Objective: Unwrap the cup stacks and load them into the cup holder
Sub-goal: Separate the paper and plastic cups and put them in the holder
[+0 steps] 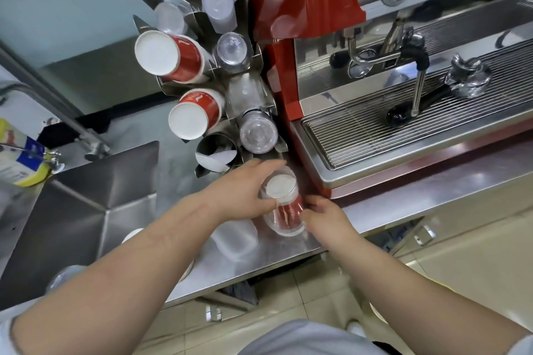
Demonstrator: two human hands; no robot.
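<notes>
A stack of red paper cups in clear plastic wrap [284, 204] stands on the steel counter [403, 196], its white bottom facing up. My left hand [245, 190] grips the stack's upper part from the left. My right hand [323, 217] pinches the wrap low on the right side. Just behind stands the metal cup holder [245, 89]. It carries two red paper cup stacks [173, 56] [196, 114], several clear plastic cup stacks [258, 131] and one steel slot [216, 153] with no cups in it.
A red espresso machine [403, 124] with a drip grate fills the right side. A steel sink [86, 204] lies to the left, with a tap and a yellow bottle [23, 155] beyond it. A clear wrapped stack [236, 236] lies on the counter near my left wrist.
</notes>
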